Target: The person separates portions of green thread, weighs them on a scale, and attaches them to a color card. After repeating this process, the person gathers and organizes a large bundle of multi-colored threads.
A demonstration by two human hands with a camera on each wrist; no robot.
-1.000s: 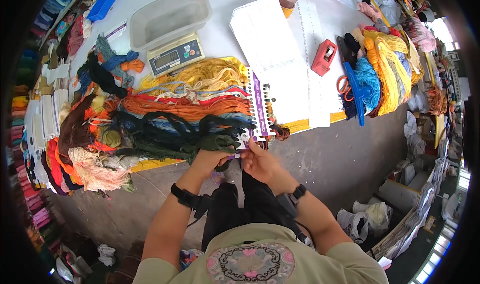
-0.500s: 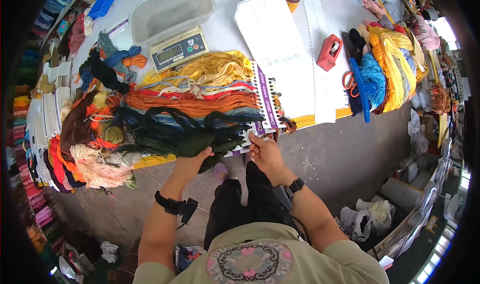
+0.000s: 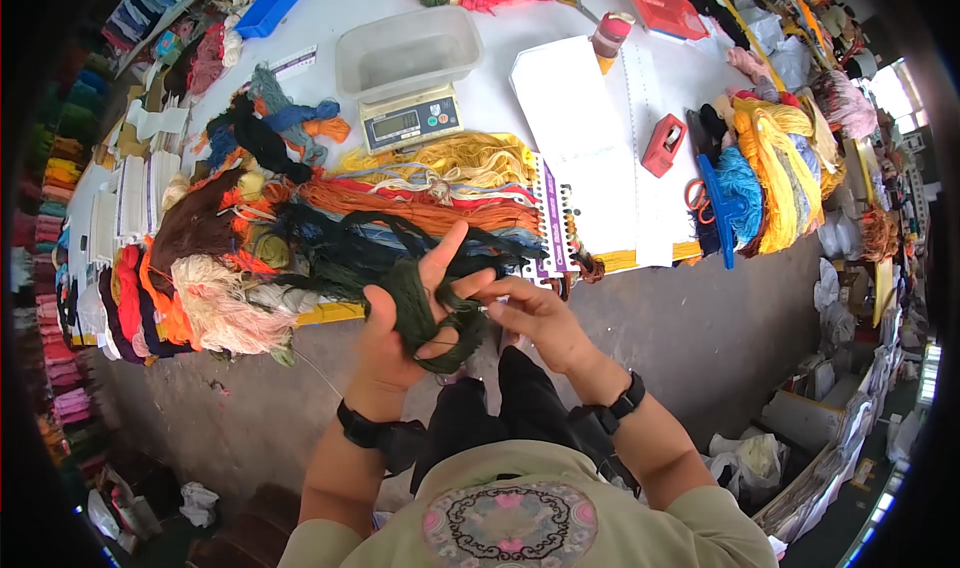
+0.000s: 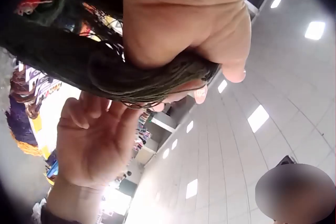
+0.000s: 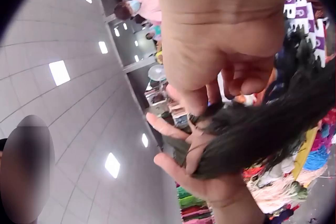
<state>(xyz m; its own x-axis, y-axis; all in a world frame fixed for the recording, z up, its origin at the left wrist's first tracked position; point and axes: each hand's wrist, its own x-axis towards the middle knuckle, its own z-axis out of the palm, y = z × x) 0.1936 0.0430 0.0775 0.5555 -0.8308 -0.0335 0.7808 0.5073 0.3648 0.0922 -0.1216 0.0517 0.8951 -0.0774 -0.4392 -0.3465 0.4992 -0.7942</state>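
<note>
Dark green yarn (image 3: 425, 313) lies across the palm and between the fingers of my left hand (image 3: 395, 343), above the table's near edge. That hand's index finger points straight up, and other fingers bend over the strands. In the left wrist view the yarn (image 4: 131, 79) runs beneath the left hand (image 4: 184, 22). My right hand (image 3: 545, 328) is at the yarn's right side, its thumb and forefinger extended. The right wrist view has the right hand (image 5: 223, 45) just above the yarn (image 5: 252, 140); any pinch on a strand cannot be made out.
Colored skeins (image 3: 420, 203) hang from a punched card (image 3: 553, 218) on the table. Behind them stand a scale (image 3: 410, 120) and a clear tub (image 3: 410, 53). To the right are paper sheets (image 3: 570, 98), a red tape dispenser (image 3: 663, 145), scissors (image 3: 697, 196) and more yarn (image 3: 780, 158).
My left hand has lifted, turned palm up and spread its fingers, bringing dark green yarn off the pile. My right hand has left the card's lower edge and come toward that yarn.
</note>
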